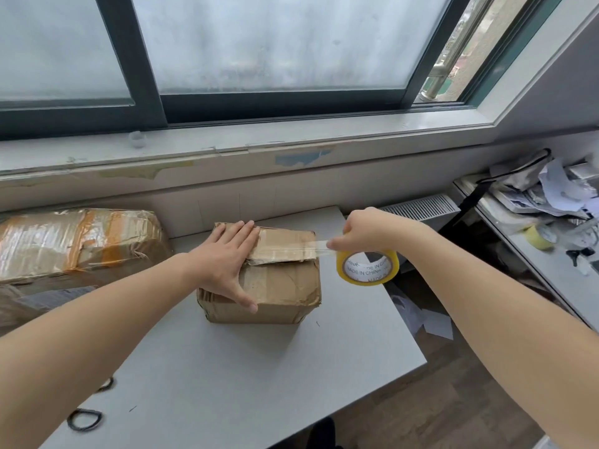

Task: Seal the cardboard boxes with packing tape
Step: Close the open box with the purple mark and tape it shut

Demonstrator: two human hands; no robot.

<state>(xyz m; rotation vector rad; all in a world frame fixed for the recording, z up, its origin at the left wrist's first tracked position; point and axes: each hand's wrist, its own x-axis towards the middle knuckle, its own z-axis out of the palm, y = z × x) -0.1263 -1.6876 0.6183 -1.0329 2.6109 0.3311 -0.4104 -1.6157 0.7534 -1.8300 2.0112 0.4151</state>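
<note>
Left hand (pixel 227 257) lying flat, fingers straight, pressing down top flap of small brown cardboard box (pixel 275 286) at mid-table. Right hand (pixel 363 231) gripping yellow packing-tape roll (pixel 368 266), hanging just off box's right edge. Clear tape strip (pixel 304 247) running leftward across flap toward left hand; right hand nearer roll.

Bare forearms (pixel 113 319) end in left grip (pixel 223 257) and right grip (pixel 363 231).

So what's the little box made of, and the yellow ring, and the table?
The little box: brown cardboard, dull, creased and dented. The tape roll: shiny see-through plastic tape, yellowish when wound, on a printed white core, probably card. The table: smooth pale grey top, maybe laminate; can't tell.
</note>
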